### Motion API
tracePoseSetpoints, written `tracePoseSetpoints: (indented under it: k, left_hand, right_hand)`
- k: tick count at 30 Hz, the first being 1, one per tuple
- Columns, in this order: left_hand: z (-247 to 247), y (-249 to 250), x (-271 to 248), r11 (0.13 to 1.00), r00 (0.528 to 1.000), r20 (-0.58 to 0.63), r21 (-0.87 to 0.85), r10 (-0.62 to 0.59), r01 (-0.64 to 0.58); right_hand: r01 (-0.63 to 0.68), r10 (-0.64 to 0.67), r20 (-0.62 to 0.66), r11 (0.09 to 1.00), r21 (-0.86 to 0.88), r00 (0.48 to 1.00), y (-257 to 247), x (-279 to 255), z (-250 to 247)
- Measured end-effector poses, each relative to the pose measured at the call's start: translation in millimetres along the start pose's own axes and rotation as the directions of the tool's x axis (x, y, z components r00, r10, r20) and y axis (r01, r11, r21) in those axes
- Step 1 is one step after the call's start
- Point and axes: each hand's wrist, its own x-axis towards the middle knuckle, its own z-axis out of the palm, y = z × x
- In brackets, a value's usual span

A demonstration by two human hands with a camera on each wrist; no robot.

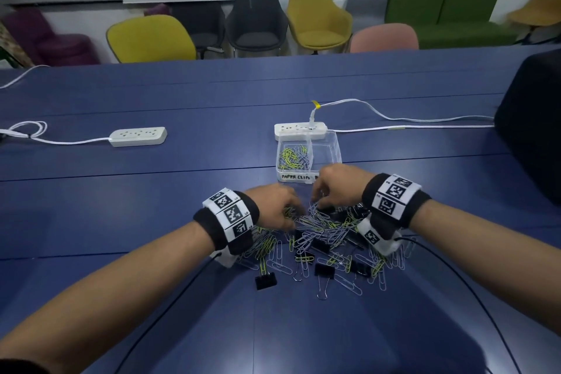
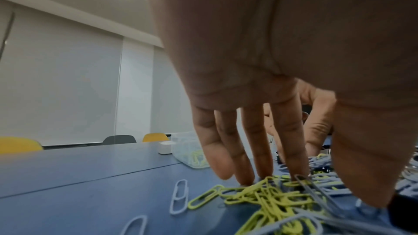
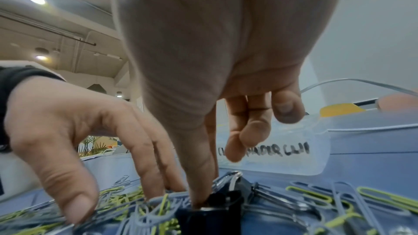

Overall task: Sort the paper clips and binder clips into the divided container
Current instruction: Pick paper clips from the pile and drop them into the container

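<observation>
A mixed pile (image 1: 324, 237) of grey and yellow-green paper clips and black binder clips lies on the blue table (image 1: 151, 191). Behind it stands the clear divided container (image 1: 337, 155); its left compartment, labelled PAPER CLIPS, holds paper clips (image 1: 293, 156), and the right one looks empty. My left hand (image 1: 290, 215) rests on the pile's left side, its straight fingers (image 2: 260, 158) and thumb touching yellow clips (image 2: 267, 197). My right hand (image 3: 203, 197) is at the pile's far edge, where thumb and index finger pinch a black binder clip (image 3: 226, 201); its other fingers are curled.
Two white power strips (image 1: 138, 136) (image 1: 300, 130) with white cables lie behind the container. A large black object (image 1: 531, 124) stands at the right edge. Loose binder clips (image 1: 265, 279) lie nearest me. Chairs line the table's far side.
</observation>
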Motion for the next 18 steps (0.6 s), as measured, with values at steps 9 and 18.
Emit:
tracePoseSetpoints:
  k: [9,18]
  left_hand:
    - [4,-16,-22,0.985,0.997,-0.064,-0.17,-0.046,0.035]
    - [9,-22,-23,0.978,0.996,-0.063,-0.204,-0.064,0.05]
  right_hand:
    - [0.028,-0.024,-0.025,0.979,0.2,0.999,2,-2,-6]
    - [0.066,-0.083,-0.021,0.594,0.801,0.996,-2,-13,-13]
